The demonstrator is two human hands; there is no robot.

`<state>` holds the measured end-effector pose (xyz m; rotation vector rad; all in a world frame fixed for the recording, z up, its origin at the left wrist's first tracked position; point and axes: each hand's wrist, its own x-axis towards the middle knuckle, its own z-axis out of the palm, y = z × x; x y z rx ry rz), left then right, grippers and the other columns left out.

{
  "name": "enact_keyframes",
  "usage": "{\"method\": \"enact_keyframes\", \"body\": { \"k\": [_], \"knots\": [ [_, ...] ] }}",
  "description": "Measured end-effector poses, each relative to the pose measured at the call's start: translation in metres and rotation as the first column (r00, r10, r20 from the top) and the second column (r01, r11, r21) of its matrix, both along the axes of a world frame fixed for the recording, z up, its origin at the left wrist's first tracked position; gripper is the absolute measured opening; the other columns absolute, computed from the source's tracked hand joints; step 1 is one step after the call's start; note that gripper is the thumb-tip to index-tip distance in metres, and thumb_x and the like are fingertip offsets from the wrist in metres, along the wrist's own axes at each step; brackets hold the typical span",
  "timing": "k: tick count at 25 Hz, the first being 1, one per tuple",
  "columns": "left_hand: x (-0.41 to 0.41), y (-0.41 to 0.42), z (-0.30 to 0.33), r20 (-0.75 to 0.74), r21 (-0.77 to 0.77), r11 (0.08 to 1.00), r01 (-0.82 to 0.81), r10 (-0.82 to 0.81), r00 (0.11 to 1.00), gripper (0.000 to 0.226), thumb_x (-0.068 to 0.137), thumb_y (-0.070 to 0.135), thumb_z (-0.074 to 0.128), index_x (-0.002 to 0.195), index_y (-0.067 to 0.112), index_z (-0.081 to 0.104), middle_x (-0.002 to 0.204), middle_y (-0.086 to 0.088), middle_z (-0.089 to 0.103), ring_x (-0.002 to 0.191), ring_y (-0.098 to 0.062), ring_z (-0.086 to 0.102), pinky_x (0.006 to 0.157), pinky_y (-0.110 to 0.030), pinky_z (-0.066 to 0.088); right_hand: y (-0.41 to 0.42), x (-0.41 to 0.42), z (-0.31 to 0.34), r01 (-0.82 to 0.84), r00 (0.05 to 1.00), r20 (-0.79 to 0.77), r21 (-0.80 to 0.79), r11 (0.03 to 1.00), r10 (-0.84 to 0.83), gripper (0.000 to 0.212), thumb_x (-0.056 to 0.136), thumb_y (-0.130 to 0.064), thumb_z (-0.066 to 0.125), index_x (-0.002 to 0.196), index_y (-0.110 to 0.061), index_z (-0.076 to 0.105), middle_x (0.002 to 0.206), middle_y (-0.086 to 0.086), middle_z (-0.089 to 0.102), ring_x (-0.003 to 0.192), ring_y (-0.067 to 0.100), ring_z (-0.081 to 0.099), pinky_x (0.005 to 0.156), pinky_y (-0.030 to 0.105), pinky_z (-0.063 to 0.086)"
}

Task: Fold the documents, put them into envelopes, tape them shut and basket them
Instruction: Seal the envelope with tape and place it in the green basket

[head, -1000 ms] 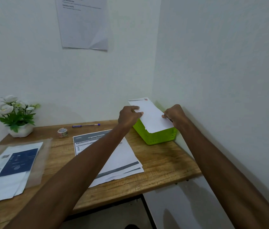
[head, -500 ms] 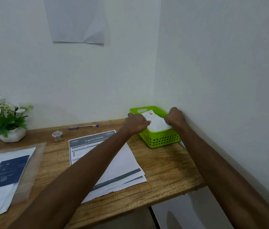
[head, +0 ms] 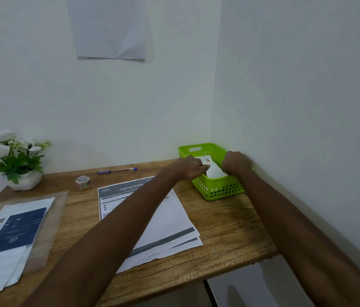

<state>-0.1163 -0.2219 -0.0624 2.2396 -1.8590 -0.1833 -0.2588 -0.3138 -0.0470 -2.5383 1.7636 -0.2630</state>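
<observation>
Two hands reach into the green basket (head: pixel 219 189) at the far right corner of the wooden desk (head: pixel 230 231). The left hand (head: pixel 191 167) pinches the near left edge of a white envelope (head: pixel 213 168) with curled fingers; the right hand (head: pixel 235 162) grips its right edge. That envelope lies inside the basket, tilted against the near wall. Printed documents (head: pixel 165 222) lie stacked mid-desk under the left forearm. Behind them sit a tape roll (head: pixel 83 181) and a blue pen (head: pixel 117 171).

Wooden desk (head: pixel 230 231) set into a corner of two plain white walls (head: pixel 296 85), with a paper sheet (head: pixel 110 27) pinned above.
</observation>
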Motion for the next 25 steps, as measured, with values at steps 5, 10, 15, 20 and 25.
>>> {"method": "enact_keyframes", "body": {
  "k": [5,10,15,20,25],
  "knots": [
    [-0.003,0.004,-0.002,0.026,-0.029,1.0,0.008,-0.008,1.0,0.058,0.108,0.052,0.025,0.115,0.026,0.076,0.128,-0.014,0.063,0.137,-0.031,0.042,0.107,-0.051,0.032,0.011,0.009,-0.001,-0.089,0.989,-0.126,-0.11,0.99,0.075,0.037,0.084,-0.021,0.065,0.121,-0.017,0.064,0.128,0.006,0.064,0.118,0.027,0.063,0.079,0.033,0.043],
    [-0.006,0.007,-0.001,0.139,0.005,1.0,0.007,-0.007,0.99,0.069,0.108,0.055,0.015,0.116,0.021,0.075,0.119,-0.011,0.067,0.136,-0.03,0.043,0.111,-0.056,0.026,0.014,0.019,0.009,-0.19,0.963,-0.163,0.154,0.97,0.215,0.013,0.079,-0.022,0.062,0.07,-0.015,0.056,0.071,0.0,0.061,0.06,0.017,0.056,0.054,0.023,0.039],
    [-0.008,0.016,0.002,0.117,0.0,1.0,0.023,-0.023,0.993,0.076,0.106,0.06,0.012,0.114,0.02,0.076,0.094,-0.008,0.064,0.134,-0.031,0.045,0.113,-0.059,0.023,0.015,0.022,0.007,-0.209,0.938,-0.227,0.227,0.951,0.261,0.017,0.09,-0.025,0.053,0.075,-0.016,0.054,0.072,0.002,0.051,0.06,0.018,0.046,0.063,0.028,0.04],
    [-0.01,0.031,-0.011,0.147,-0.34,0.937,0.083,-0.034,0.989,0.063,0.109,0.051,0.027,0.082,0.01,0.068,0.086,-0.008,0.064,0.103,-0.028,0.057,0.095,-0.048,0.042,0.013,0.019,0.005,-0.214,0.949,-0.187,0.211,0.954,0.254,0.01,0.088,-0.017,0.055,0.079,-0.013,0.056,0.069,0.003,0.05,0.058,0.017,0.046,0.065,0.029,0.041],
    [-0.006,0.06,-0.02,0.243,-0.526,0.842,0.121,0.013,0.97,0.047,0.107,0.046,0.039,0.106,0.013,0.073,0.101,-0.006,0.068,0.106,-0.025,0.057,0.089,-0.04,0.041,0.023,0.021,0.02,-0.195,0.98,0.086,0.211,0.958,0.181,0.017,0.072,-0.017,0.083,0.069,-0.007,0.069,0.058,0.003,0.07,0.052,0.018,0.068,0.068,0.03,0.059]
  ]
}}
